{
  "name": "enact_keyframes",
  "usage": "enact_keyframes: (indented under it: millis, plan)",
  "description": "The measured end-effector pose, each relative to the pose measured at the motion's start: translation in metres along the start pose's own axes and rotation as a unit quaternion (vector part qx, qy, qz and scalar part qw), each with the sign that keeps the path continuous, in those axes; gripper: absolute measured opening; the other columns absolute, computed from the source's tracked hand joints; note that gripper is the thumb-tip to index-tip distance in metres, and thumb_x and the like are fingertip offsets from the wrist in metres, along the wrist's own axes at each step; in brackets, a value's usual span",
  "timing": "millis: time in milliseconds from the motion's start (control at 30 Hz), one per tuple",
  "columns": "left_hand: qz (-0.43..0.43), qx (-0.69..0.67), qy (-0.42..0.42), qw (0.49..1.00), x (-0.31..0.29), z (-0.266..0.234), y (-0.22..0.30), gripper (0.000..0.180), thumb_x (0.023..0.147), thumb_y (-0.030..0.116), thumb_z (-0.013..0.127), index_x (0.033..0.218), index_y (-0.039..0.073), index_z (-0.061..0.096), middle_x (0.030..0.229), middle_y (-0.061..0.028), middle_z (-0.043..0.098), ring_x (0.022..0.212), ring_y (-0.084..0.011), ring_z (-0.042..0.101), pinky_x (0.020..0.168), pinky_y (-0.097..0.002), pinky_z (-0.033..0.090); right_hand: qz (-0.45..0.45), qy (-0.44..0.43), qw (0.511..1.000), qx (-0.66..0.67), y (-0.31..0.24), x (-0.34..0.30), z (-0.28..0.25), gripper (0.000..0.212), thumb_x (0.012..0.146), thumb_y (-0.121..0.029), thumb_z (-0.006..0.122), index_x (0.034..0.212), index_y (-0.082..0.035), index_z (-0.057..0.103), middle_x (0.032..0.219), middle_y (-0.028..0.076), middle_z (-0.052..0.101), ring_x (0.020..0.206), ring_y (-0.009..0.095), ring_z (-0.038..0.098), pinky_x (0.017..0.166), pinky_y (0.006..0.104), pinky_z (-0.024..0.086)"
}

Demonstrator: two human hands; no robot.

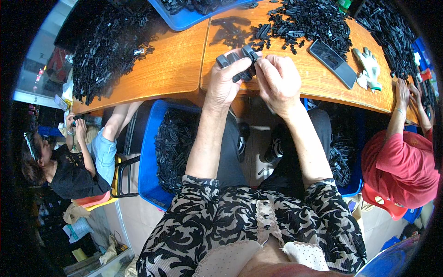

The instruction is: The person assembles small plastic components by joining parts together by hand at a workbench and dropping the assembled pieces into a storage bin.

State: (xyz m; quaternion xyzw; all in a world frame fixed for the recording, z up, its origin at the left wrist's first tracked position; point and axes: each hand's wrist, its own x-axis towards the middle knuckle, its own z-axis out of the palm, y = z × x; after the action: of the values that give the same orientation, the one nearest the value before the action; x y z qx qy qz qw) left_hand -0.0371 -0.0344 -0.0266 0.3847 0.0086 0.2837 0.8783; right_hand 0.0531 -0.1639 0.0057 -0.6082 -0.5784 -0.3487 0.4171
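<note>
Both hands meet above the near edge of the wooden table (180, 64). My left hand (224, 81) is closed around several black plastic parts (234, 59), with a dark rounded end sticking out past its fingers. Pinched against these, my right hand (280, 81) has its thumb and forefinger on a black plastic piece (250, 53). How the pieces join is hidden by the fingers. Just beyond the hands, loose black parts (263, 33) lie on the table top, spreading into a larger pile (314, 18).
A phone (333, 63) and a pale glove (368, 67) lie to the right. Blue bins (146, 157) of black parts flank my legs; another blue tray (180, 23) stands at the far edge. People sit at left (76, 171) and right (401, 161). A heap (110, 51) covers the left table.
</note>
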Motion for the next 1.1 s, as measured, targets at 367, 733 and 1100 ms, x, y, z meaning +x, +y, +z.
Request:
enact_keyframes:
  millis: [367,733,1100]
  plan:
    - [-0.003,0.015,0.004,1.0,0.0,0.001,0.002,0.019,0.096,0.006,0.063,0.112,-0.003,0.065,0.108,-0.0158,0.071,0.103,-0.0236,0.069,0.088,-0.0335,0.056,0.077,0.036,0.993,0.079,0.006,0.004,-0.007,0.018,0.08,0.004,0.07,0.098,-0.001,0.068,0.088,0.014,0.065,0.082,0.032,0.063,0.074,0.0384,0.052]
    - [-0.084,0.047,0.022,0.995,-0.002,0.003,0.013,0.016,0.094,0.014,0.066,0.093,-0.002,0.069,0.079,-0.01,0.069,0.058,-0.0157,0.063,0.049,-0.0268,0.05,0.12,-0.038,0.96,0.249,0.008,0.001,-0.013,0.018,0.081,0.005,0.069,0.095,-0.006,0.072,0.098,0.011,0.066,0.096,0.027,0.063,0.084,0.0364,0.051]
    - [-0.192,0.091,-0.096,0.972,0.005,-0.005,0.027,0.021,0.091,0.017,0.065,0.089,-0.004,0.069,0.068,-0.0094,0.066,0.05,-0.0134,0.061,0.041,-0.023,0.046,-0.051,-0.142,0.976,0.155,0.007,0.023,-0.036,0.027,0.068,0.003,0.07,0.093,-0.007,0.07,0.09,0.009,0.061,0.085,0.029,0.058,0.074,0.038,0.048]
